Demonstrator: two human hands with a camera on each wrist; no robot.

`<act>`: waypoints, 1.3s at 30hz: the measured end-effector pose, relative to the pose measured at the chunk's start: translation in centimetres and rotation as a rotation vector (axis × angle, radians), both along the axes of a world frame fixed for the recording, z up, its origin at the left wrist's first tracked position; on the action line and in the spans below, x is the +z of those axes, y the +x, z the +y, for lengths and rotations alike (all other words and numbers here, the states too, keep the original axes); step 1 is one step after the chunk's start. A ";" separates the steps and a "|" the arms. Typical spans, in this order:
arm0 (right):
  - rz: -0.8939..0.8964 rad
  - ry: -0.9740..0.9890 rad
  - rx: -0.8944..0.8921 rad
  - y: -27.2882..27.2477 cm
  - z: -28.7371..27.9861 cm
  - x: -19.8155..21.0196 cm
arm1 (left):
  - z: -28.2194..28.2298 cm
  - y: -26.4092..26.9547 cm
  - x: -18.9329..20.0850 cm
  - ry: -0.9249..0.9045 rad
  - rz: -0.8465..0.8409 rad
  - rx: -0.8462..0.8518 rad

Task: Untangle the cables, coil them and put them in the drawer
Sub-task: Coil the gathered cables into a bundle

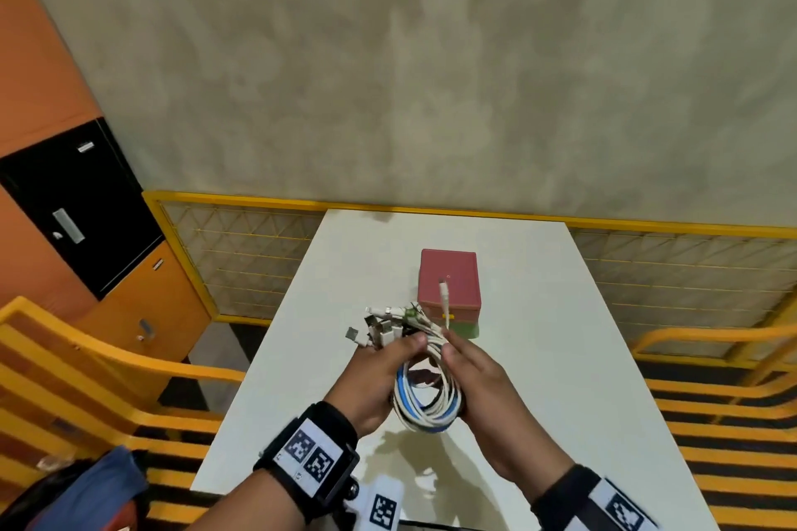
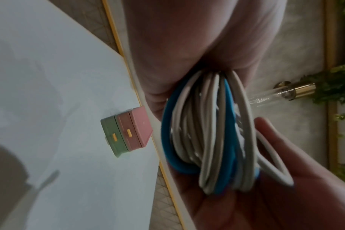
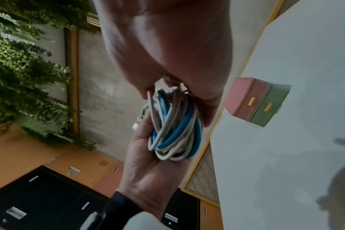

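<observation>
A coil of white and blue cables (image 1: 427, 397) (image 2: 207, 140) (image 3: 173, 129) hangs between both hands above the white table (image 1: 560, 358). My left hand (image 1: 379, 375) grips the coil's left side, and several USB plugs (image 1: 379, 325) stick out past its fingers. On the coil's right side my right hand (image 1: 478, 379) pinches the strands, and one white plug end (image 1: 443, 293) stands up above its thumb. Behind the hands sits the small drawer box (image 1: 450, 289) (image 2: 126, 132) (image 3: 256, 101), pink on top and green below, with both drawers closed.
Yellow rails (image 1: 108, 358) and a mesh fence (image 1: 241, 254) flank the table. Orange and black lockers (image 1: 77, 203) stand at the left. A blue bag (image 1: 99, 487) lies at the lower left corner.
</observation>
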State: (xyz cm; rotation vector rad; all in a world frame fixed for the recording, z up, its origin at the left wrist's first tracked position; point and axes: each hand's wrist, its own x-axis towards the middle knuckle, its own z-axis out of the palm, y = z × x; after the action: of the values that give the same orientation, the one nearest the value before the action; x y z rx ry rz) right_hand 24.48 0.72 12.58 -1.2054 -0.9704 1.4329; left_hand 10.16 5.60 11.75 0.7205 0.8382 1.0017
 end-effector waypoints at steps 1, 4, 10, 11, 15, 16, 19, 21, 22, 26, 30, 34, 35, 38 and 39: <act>-0.041 0.021 -0.005 0.0 -0.1 -0.2 | 0.0 -0.1 0.0 0.030 0.030 -0.035; -0.157 0.099 0.000 0.0 -0.5 -0.6 | 0.3 -0.3 0.2 0.122 0.127 -0.124; -0.231 0.120 -0.089 0.2 -0.6 -1.1 | 0.9 0.2 0.9 0.225 0.231 -0.219; -0.232 0.119 -0.094 0.3 -0.6 -1.1 | 1.0 0.3 1.0 0.237 0.241 -0.231; -0.216 0.130 -0.083 0.7 -0.8 -0.9 | 1.5 0.8 1.2 0.245 0.139 -0.280; -0.219 0.138 -0.082 0.7 -0.8 -0.9 | 1.4 0.9 1.2 0.229 0.115 -0.291; -0.219 0.161 -0.091 0.8 -0.9 -0.9 | 1.1 1.1 0.9 0.168 0.116 -0.312; -0.231 0.160 -0.098 0.9 -1.1 -1.1 | 0.6 1.3 0.6 0.165 0.138 -0.312; -0.246 0.152 -0.097 1.0 -1.2 -1.2 | 0.4 1.4 0.5 0.169 0.145 -0.311; -0.312 0.101 -0.039 1.4 -1.2 -1.7 | -0.1 1.5 0.0 0.171 0.140 -0.288; -0.326 0.049 0.051 2.1 -0.2 -1.5 | -0.3 1.7 -0.9 0.112 0.092 -0.195; -0.258 -0.049 0.118 2.2 0.0 -1.9 | 0.0 2.0 -1.2 0.055 0.095 -0.160; -0.239 -0.078 0.143 2.2 0.1 -2.3 | 0.1 1.9 -1.2 0.051 0.103 -0.171; -0.094 -0.182 0.196 2.0 0.6 -3.2 | 0.3 1.6 -1.5 0.057 0.128 -0.185; -0.023 -0.220 0.190 1.9 0.7 -3.4 | 0.3 1.5 -1.7 0.050 0.134 -0.183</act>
State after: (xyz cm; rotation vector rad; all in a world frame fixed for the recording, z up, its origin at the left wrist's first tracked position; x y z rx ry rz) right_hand 26.34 1.47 9.19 -1.3183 -0.9831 1.7146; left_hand 11.68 5.85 10.08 0.8979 0.8487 0.8194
